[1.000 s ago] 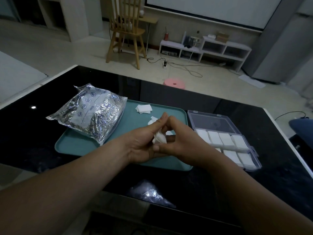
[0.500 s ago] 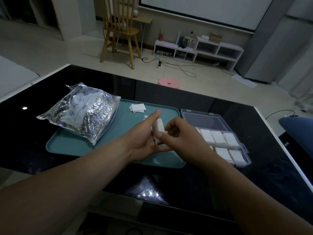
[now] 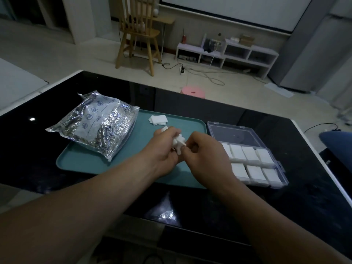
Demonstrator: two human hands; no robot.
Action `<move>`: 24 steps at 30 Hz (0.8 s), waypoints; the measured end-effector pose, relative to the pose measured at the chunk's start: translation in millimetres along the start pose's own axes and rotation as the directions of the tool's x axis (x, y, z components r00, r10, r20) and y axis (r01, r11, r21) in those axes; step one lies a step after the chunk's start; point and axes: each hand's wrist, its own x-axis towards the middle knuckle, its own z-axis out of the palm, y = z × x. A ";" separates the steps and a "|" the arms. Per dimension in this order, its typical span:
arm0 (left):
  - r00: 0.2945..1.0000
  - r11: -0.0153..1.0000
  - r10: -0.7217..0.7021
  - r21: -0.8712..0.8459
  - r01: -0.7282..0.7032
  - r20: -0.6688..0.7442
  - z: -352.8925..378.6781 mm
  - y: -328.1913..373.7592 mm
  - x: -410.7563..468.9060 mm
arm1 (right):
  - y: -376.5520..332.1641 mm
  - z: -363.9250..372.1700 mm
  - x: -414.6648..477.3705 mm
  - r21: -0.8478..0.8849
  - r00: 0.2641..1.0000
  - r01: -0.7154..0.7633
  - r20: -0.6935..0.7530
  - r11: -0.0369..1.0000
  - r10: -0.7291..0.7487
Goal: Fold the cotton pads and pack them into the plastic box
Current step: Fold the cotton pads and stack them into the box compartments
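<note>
Over the teal tray [image 3: 80, 161], two hands pinch one cotton pad [image 3: 178, 142].
The left hand [image 3: 163, 149] and right hand [image 3: 204, 155] both hold it above the black desk [image 3: 304, 197].

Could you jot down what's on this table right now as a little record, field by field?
Left hand: left hand pinching a cotton pad
Right hand: right hand gripping the same pad
Tray: teal tray under the hands
Spare pads: small stack at the tray's far edge
Bag: silver foil bag on the tray's left
Box: open plastic box, right of tray, visible compartments hold pads
</note>
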 end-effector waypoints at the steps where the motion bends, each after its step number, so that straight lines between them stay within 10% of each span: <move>1: 1.000 1.000 0.006 -0.015 -0.007 -0.024 -0.5 0.7 0.8 | -0.8 0.0 -1.0 0.020 1.000 0.026 0.011 0.999 -0.026; 5: 0.994 0.998 0.011 -0.067 -0.018 -0.106 -3.8 10.7 3.3 | -8.7 -3.1 -5.8 0.195 0.996 0.083 0.027 0.977 -0.089; 9: 0.994 0.984 -0.081 -0.164 0.068 -0.076 -8.8 22.5 -4.1 | -4.5 -17.9 3.7 0.472 0.982 -0.078 -0.116 0.878 0.149; 18: 0.950 0.994 -0.105 0.056 0.093 0.294 10.7 14.2 -35.6 | 5.1 -12.0 6.0 -0.001 0.976 0.142 -0.167 0.990 -0.140; 24: 0.931 0.991 -0.097 0.116 0.059 0.352 7.9 13.4 -37.4 | 10.5 -9.4 5.2 -0.024 0.967 0.218 -0.128 0.976 -0.219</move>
